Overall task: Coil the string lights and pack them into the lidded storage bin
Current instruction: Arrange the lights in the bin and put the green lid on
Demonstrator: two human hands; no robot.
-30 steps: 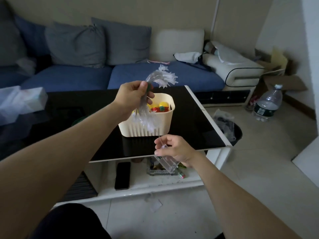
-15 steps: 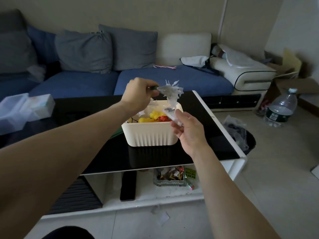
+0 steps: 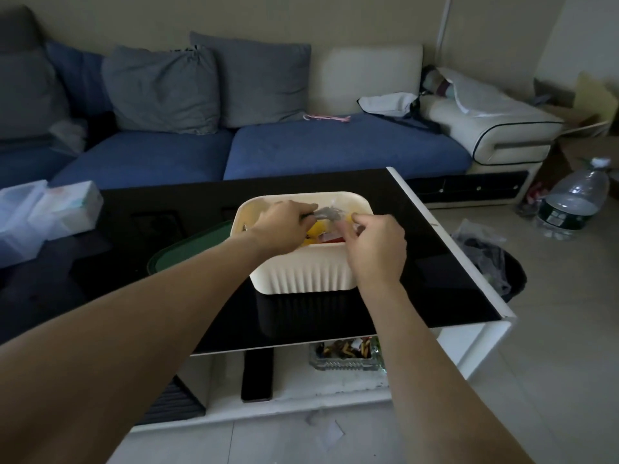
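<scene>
A cream ribbed storage bin (image 3: 303,276) stands open on the black glass coffee table (image 3: 435,262). Both my hands are inside its mouth. My left hand (image 3: 279,229) pinches the bunched clear string lights (image 3: 326,212) at the bin's middle. My right hand (image 3: 375,242) has curled fingers on the same bundle from the right, pinching a clear piece of it. Yellow and red items (image 3: 318,234) lie in the bin under the lights. The dark green lid (image 3: 191,247) lies flat on the table, left of the bin.
Clear plastic boxes (image 3: 43,216) sit at the table's left end. A blue sofa (image 3: 301,149) runs behind. A black waste bin (image 3: 502,272) and a large water bottle (image 3: 576,202) stand on the floor at right. A glass ashtray (image 3: 345,356) sits on the lower shelf.
Both hands have come down from above the bin into its mouth, carrying the string lights with them. My right hand rose from below the table edge to join the left.
</scene>
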